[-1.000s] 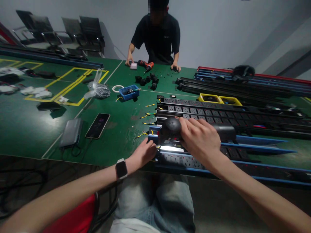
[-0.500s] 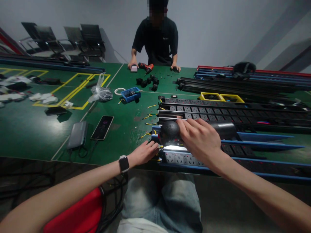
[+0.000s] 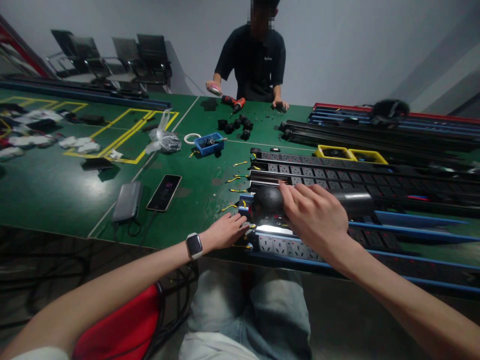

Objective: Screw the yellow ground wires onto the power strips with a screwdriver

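My right hand [image 3: 318, 215] is wrapped round a black tool [image 3: 268, 201] with a rounded end, above the near strips. A dark cylindrical part [image 3: 352, 201] extends to the right beyond this hand. My left hand [image 3: 227, 230], a watch on its wrist, has its fingers stretched out against the left end of a blue rail [image 3: 245, 204]. Its fingertips are beside a short yellow wire [image 3: 251, 226]; its thumb is not clearly visible. Nearest the table's front edge is a strip of light-coloured sockets [image 3: 279, 246] in a blue rail.
Black socket strips [image 3: 318, 174] lie behind my right hand. On the left are a phone [image 3: 164, 193], a power bank [image 3: 128, 202] and a plastic bag [image 3: 165, 137]. A blue bin [image 3: 209, 144] and yellow bins [image 3: 334, 152] stand farther back. Across the table is a person [image 3: 257, 60] near an orange drill [image 3: 234, 103].
The camera view has shifted slightly left. The person opposite has raised a small pinkish object off the table. My hands remain in nearly the same places on the strips.
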{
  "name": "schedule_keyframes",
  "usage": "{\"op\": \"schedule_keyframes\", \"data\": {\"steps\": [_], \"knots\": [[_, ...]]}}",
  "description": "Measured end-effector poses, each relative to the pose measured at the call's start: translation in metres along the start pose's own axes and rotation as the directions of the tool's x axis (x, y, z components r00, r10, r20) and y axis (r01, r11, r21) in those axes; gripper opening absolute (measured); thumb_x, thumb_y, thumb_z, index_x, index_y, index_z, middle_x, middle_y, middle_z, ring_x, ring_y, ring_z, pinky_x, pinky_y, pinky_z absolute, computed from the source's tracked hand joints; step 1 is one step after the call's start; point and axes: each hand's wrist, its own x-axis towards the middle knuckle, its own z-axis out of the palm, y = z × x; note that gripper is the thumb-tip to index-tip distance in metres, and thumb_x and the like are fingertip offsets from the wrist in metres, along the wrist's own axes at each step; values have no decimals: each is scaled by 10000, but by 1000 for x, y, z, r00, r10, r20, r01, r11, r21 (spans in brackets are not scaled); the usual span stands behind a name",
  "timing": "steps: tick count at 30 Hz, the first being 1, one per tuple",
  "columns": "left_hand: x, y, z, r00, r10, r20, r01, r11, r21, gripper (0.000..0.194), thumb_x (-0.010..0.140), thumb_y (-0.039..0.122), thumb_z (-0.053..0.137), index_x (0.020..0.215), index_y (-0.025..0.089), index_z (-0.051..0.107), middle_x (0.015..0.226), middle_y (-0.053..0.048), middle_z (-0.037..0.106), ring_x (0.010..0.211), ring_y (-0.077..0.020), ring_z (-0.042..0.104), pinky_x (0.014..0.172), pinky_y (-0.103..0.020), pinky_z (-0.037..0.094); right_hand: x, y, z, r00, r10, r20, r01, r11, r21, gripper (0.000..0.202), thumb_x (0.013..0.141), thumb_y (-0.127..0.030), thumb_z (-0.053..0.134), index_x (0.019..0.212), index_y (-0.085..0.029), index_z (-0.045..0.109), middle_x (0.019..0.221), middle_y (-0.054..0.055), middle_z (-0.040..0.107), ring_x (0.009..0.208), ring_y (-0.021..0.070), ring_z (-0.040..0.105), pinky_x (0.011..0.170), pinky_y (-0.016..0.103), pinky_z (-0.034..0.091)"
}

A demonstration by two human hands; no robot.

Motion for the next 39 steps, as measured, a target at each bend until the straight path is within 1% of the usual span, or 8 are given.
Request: {"op": "schedule_keyframes", "data": {"steps": [5, 9, 11, 14, 16, 22, 27, 39], "knots": [[0, -1, -4, 996, -73, -41, 75, 996, 45, 179, 911, 196, 539, 1072, 149, 601, 1044, -98, 640, 960, -230, 567, 751, -358, 421, 1, 0, -1, 1000, 23, 16, -23, 1000, 8, 228, 891, -97, 516, 1089, -94, 630, 820, 39, 679, 789, 223, 612, 741, 328, 352], [-7, 32, -19, 930, 90, -355, -46, 990, 130, 124, 912, 249, 561, 941, 163, 645, 927, -88, 654, 902, -230, 561, 751, -379, 423, 2, -2, -1, 999, 31, 13, -32, 999, 9, 148, 898, -92, 520, 999, -126, 622, 768, 28, 645, 745, 212, 590, 727, 328, 330], [-10, 69, -27, 816, 351, -459, -345, 933, 101, 122, 924, 236, 558, 862, 201, 658, 856, -58, 641, 849, -195, 558, 738, -362, 430, 3, -2, -2, 1000, 25, 6, -25, 1000, 14, 141, 906, -90, 508, 993, -133, 610, 765, 26, 637, 742, 207, 583, 728, 326, 323], [-12, 131, -22, 423, 714, -557, -853, 522, 20, 251, 936, 251, 536, 722, 263, 666, 749, -38, 592, 767, -161, 564, 662, -321, 431, 4, -3, -1, 1000, 26, 2, -26, 1000, 12, 139, 920, -96, 487, 989, -143, 598, 758, 23, 629, 726, 201, 574, 713, 326, 308], [-7, 162, -7, 332, 760, -559, -920, 392, -13, 253, 887, 199, 573, 664, 274, 665, 660, -38, 544, 755, -165, 590, 642, -312, 438, 4, -3, -1, 999, 37, 6, -37, 999, 9, 132, 920, -102, 484, 979, -147, 593, 746, 20, 621, 715, 200, 571, 702, 327, 300], [24, 178, 30, 475, 773, -421, -868, 489, -81, 233, 835, 114, 562, 661, 260, 613, 502, -16, 411, 586, -176, 543, 512, -302, 369, 0, -2, 0, 998, 43, 34, -44, 999, 21, 165, 912, -113, 481, 1035, -132, 591, 766, 25, 630, 736, 202, 580, 703, 330, 291], [37, 170, 11, 504, 756, -418, -857, 499, -130, 196, 852, 101, 537, 723, 229, 611, 532, -5, 490, 603, -158, 583, 526, -317, 367, 0, 1, 2, 997, 70, 43, -71, 997, 26, 163, 897, -123, 491, 1027, -141, 586, 754, 23, 632, 736, 204, 593, 699, 331, 296], [43, 141, -10, 633, 600, -490, -693, 720, -14, 140, 920, 243, 538, 799, 206, 597, 570, 14, 540, 623, -152, 590, 547, -317, 366, 1, 3, 5, 989, 97, 112, -101, 995, 23, 197, 863, -135, 522, 1049, -131, 583, 798, 57, 674, 761, 216, 603, 704, 333, 295]]}}
